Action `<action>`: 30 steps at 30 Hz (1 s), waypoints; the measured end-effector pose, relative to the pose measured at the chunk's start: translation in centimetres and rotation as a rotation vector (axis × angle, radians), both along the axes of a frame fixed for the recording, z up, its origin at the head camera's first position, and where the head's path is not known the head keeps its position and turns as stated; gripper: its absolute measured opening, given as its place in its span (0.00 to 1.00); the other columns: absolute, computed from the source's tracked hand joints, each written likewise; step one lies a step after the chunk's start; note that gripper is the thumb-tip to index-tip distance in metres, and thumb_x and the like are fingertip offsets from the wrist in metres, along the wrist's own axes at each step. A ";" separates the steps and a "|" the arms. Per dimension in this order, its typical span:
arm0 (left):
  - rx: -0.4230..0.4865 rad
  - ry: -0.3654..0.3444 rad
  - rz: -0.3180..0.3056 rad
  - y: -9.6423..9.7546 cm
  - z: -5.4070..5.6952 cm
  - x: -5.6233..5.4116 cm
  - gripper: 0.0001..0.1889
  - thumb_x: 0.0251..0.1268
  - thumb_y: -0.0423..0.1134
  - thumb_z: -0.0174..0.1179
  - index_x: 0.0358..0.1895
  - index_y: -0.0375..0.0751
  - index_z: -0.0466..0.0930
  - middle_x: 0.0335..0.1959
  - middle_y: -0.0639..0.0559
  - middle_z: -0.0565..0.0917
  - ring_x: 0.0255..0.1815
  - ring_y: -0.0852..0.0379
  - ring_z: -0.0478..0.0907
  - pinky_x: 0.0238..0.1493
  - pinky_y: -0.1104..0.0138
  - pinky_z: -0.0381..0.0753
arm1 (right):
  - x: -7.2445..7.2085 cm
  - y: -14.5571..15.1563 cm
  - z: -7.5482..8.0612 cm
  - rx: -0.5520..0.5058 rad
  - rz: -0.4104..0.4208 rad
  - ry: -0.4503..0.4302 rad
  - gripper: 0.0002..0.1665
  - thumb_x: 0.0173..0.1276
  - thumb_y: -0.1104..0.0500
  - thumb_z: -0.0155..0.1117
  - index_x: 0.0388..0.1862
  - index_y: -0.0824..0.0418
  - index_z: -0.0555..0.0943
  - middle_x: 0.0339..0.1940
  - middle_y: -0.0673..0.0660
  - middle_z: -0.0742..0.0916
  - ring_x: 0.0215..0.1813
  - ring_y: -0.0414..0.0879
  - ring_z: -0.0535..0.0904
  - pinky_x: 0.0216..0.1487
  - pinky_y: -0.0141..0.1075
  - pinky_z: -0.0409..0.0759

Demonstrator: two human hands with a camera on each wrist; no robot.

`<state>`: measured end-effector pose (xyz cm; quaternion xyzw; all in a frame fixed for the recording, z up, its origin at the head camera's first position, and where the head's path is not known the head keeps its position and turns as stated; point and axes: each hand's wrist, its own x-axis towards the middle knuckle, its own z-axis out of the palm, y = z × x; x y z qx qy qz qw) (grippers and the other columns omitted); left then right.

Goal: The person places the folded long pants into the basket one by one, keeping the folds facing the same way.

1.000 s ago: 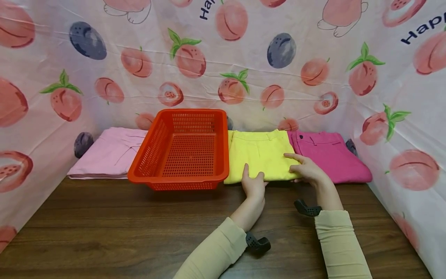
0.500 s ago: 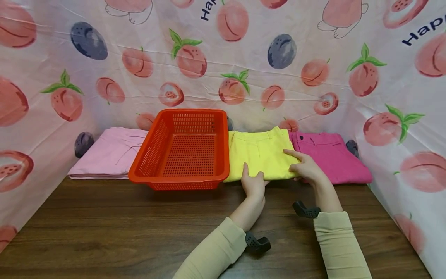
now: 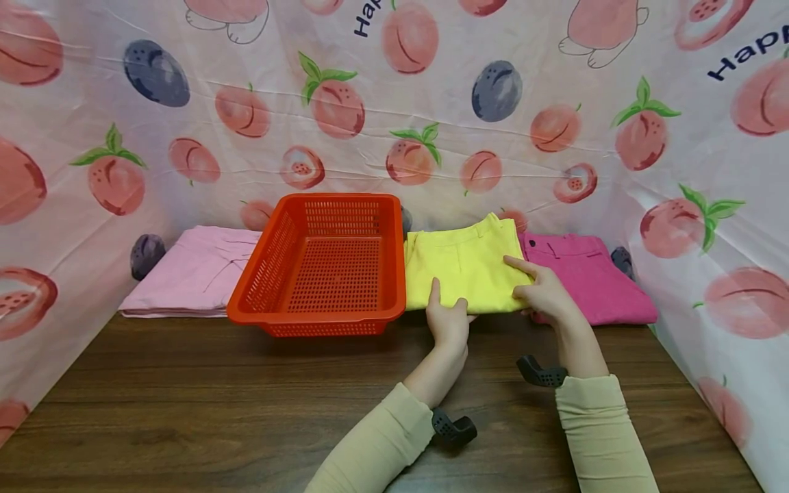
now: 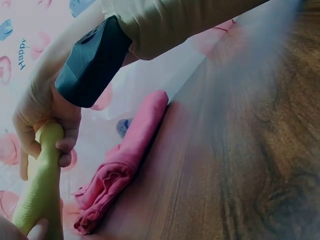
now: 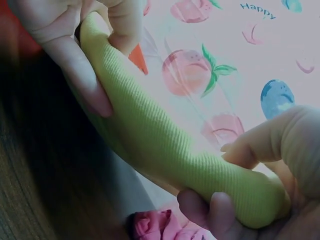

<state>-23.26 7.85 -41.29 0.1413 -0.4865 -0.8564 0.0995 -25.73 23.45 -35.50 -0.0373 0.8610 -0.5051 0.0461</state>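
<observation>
Folded yellow pants with a waistband and belt loops are held up between both hands, to the right of the red basket. My left hand grips their near edge, thumb on top and fingers underneath. At the right corner my right hand pinches the same fold, its thumb and fingers on opposite faces of the cloth. In the right wrist view the thick yellow fold spans from one hand to the other. The left wrist view shows the right hand curled round the fold's end.
A red perforated basket stands left of the yellow pants with nothing inside. Folded magenta pants lie at the right, and folded light pink pants at the left behind the basket. A fruit-print cloth walls in the wooden table.
The yellow pants have risen off the table, their near edge moving up and away. Their far right corner has lifted and tilted. Both hands kept their hold; the basket has not moved.
</observation>
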 end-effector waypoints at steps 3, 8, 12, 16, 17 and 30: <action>-0.026 0.002 -0.006 -0.1 0.2 0.0 0.40 0.56 0.16 0.48 0.74 0.45 0.58 0.73 0.45 0.57 0.52 0.48 0.74 0.28 0.61 0.81 | 0.3 -0.1 0.5 0.015 -0.005 0.014 0.43 0.54 0.74 0.51 0.73 0.58 0.65 0.59 0.70 0.69 0.19 0.44 0.68 0.24 0.45 0.80; -0.027 0.034 -0.026 -0.2 0.7 0.1 0.40 0.56 0.16 0.48 0.74 0.44 0.57 0.70 0.43 0.61 0.52 0.48 0.75 0.28 0.62 0.81 | 0.8 -0.1 1.4 0.043 -0.012 0.035 0.44 0.53 0.74 0.51 0.73 0.58 0.65 0.63 0.69 0.68 0.19 0.46 0.68 0.24 0.46 0.80; -0.031 0.059 -0.048 -0.3 0.8 0.1 0.40 0.56 0.16 0.48 0.74 0.43 0.56 0.70 0.42 0.61 0.52 0.48 0.75 0.29 0.62 0.81 | 1.1 -0.2 2.0 0.049 -0.013 0.035 0.44 0.53 0.74 0.51 0.73 0.57 0.64 0.64 0.68 0.67 0.19 0.45 0.67 0.22 0.41 0.78; -0.056 0.075 -0.066 -0.3 0.8 0.1 0.40 0.56 0.16 0.48 0.75 0.44 0.56 0.71 0.43 0.59 0.49 0.51 0.75 0.31 0.59 0.82 | 1.3 -0.1 2.4 0.060 -0.017 0.052 0.45 0.53 0.74 0.52 0.73 0.57 0.64 0.63 0.67 0.67 0.19 0.44 0.65 0.20 0.34 0.72; -0.065 0.080 -0.068 -0.3 0.8 0.1 0.40 0.56 0.16 0.49 0.74 0.43 0.56 0.71 0.44 0.59 0.48 0.51 0.75 0.31 0.59 0.82 | 1.4 -0.1 2.5 0.059 -0.017 0.061 0.45 0.53 0.74 0.52 0.73 0.57 0.64 0.63 0.67 0.67 0.20 0.44 0.65 0.20 0.33 0.71; -0.111 0.128 -0.095 -0.4 1.7 0.4 0.40 0.55 0.17 0.50 0.74 0.43 0.56 0.72 0.48 0.59 0.39 0.54 0.76 0.30 0.59 0.81 | 2.2 0.1 3.4 0.039 -0.038 0.125 0.45 0.53 0.75 0.53 0.73 0.57 0.64 0.57 0.67 0.71 0.26 0.45 0.69 0.20 0.32 0.69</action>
